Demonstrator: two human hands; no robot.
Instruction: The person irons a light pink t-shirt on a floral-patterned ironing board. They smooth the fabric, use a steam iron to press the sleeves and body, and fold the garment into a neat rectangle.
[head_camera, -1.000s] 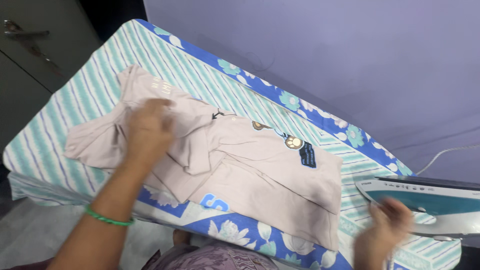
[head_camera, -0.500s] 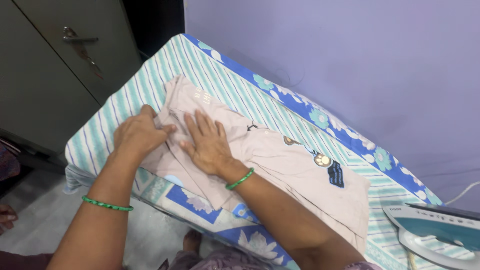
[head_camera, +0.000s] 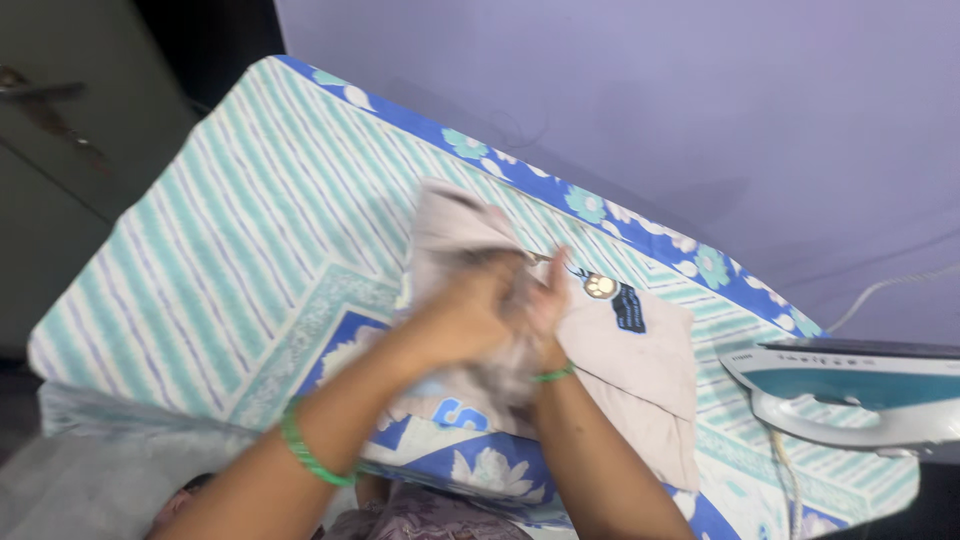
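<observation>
**Both hands on the beige garment**

My left hand (head_camera: 455, 325) and right hand (head_camera: 535, 300) met over the beige garment (head_camera: 620, 360), fingers closed into a bunch of its cloth near the middle; motion blur hid the exact grip. I judged the bunching gathered one end toward the centre. Green bangles sat on both wrists. The garment lay on the striped, flower-bordered sheet (head_camera: 200, 260) covering the surface, its long axis running from upper left to lower right, the end with the small dark patch (head_camera: 629, 307) spread flat toward the iron (head_camera: 860, 385). The iron rested flat at the right edge, well apart from my hands. Beyond stood a plain violet wall (head_camera: 650, 90).
</observation>
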